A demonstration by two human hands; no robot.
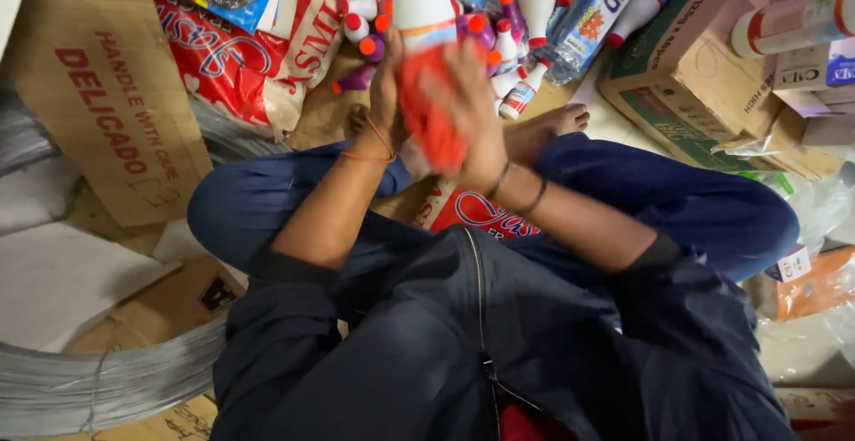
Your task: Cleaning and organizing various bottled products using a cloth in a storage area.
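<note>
Cluttered floor: cardboard box far left, red-white sack beside. Both hands, left hand & right hand, grip white bottle w/ blurred red wrap.

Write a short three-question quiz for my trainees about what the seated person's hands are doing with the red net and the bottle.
1. True or false: the left hand and right hand both grip the red mesh net.
2. What does the net cover? A) the lower part of the large white bottle B) a coil of wire C) a cardboard box
3. What lies on the floor just beyond the hands?

Key
1. True; one hand holds each side.
2. A
3. A heap of small white and purple bottles with orange-red caps.
</note>
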